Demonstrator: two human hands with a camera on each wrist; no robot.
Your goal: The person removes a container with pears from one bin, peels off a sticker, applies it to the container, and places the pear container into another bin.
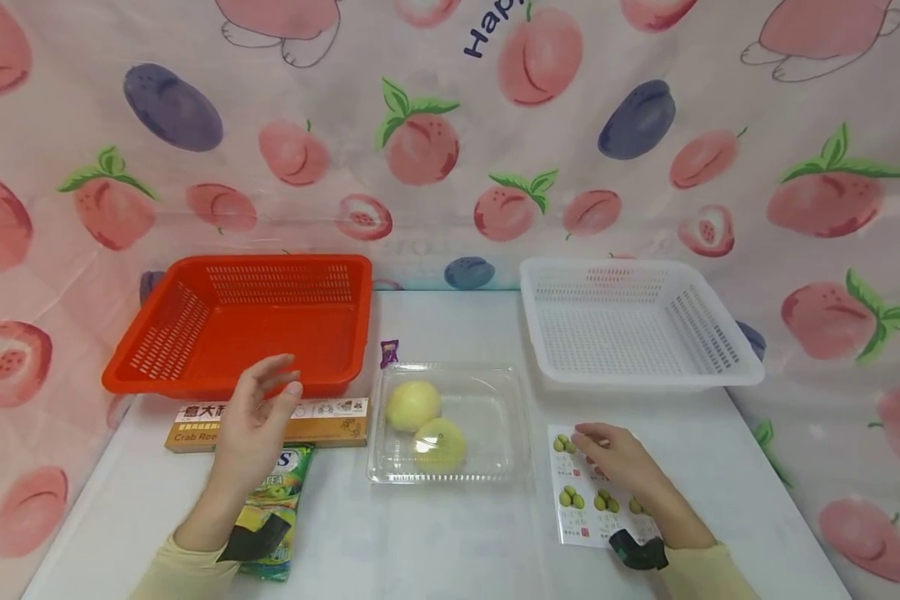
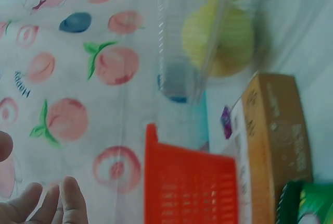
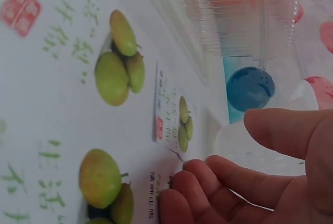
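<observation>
My left hand (image 1: pixel 251 433) is raised over the front of the red basket (image 1: pixel 285 333) and a long crab-roe box (image 1: pixel 326 425), its fingers loosely bent around nothing. Beneath its wrist lies a green snack bag (image 1: pixel 288 475). My right hand (image 1: pixel 622 458) is over a sheet of fruit-print stickers (image 1: pixel 573 525). In the right wrist view, its bent fingers (image 3: pixel 190 185) are right at the corner of one small sticker (image 3: pixel 174 114), with the thumb held apart. Between the hands sits a lidded clear plastic box (image 1: pixel 487 425) with two yellow-green round fruits (image 1: pixel 440 444) inside.
A white basket (image 1: pixel 607 333) stands at the back right of the white table (image 1: pixel 457 542). Behind the clear box lies a small purple-wrapped candy (image 1: pixel 389 353). A fruit-print curtain (image 1: pixel 420 200) hangs along the back and sides.
</observation>
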